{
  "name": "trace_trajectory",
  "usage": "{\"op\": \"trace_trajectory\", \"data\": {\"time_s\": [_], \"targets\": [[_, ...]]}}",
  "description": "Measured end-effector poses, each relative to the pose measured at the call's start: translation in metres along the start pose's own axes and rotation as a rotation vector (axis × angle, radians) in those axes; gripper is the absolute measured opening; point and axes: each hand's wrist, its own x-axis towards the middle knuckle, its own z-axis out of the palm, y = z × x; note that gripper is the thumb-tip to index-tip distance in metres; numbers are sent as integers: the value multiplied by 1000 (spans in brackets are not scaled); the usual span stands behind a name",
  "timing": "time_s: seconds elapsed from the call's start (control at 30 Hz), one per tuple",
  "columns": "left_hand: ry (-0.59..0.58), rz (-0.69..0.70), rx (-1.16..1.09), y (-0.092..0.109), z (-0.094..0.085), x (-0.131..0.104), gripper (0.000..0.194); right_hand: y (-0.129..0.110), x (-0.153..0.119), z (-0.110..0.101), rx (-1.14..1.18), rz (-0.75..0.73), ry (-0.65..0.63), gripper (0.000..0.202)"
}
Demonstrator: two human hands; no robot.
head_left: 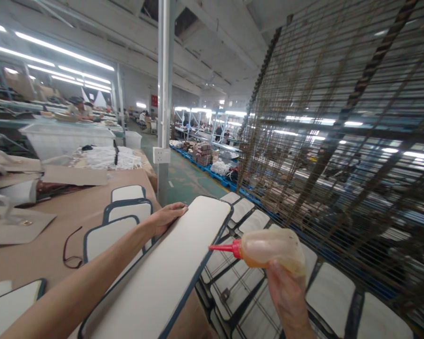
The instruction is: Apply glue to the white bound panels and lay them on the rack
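My left hand grips the far left edge of a long white panel with rounded corners and a dark blue border. The panel slants up and away from me. In my right hand is a clear squeeze bottle with a red nozzle, lying on its side with amber liquid along its lower wall. Its red tip points left, at the panel's right edge; whether it touches cannot be made out. Similar blue-edged white panels lie on the table left of my forearm.
A brown-covered table on the left bears eyeglasses, beige bag pieces and a white pile. At right, more panels lie on a wire rack, with raised wire shelves beyond. A metal post stands ahead.
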Motion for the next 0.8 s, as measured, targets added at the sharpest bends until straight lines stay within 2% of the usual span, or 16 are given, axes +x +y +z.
{"op": "trace_trajectory", "data": {"time_s": [0.13,0.43,0.8], "targets": [[14,19,9,1,0,6,37,-3,-1,1,20,27,-20,48],[14,5,12,7,-1,18,32,-2,-4,3,17,-13,-57,39],[25,11,5,16,-1,32,32,-3,-9,4,32,45,-71,45]]}}
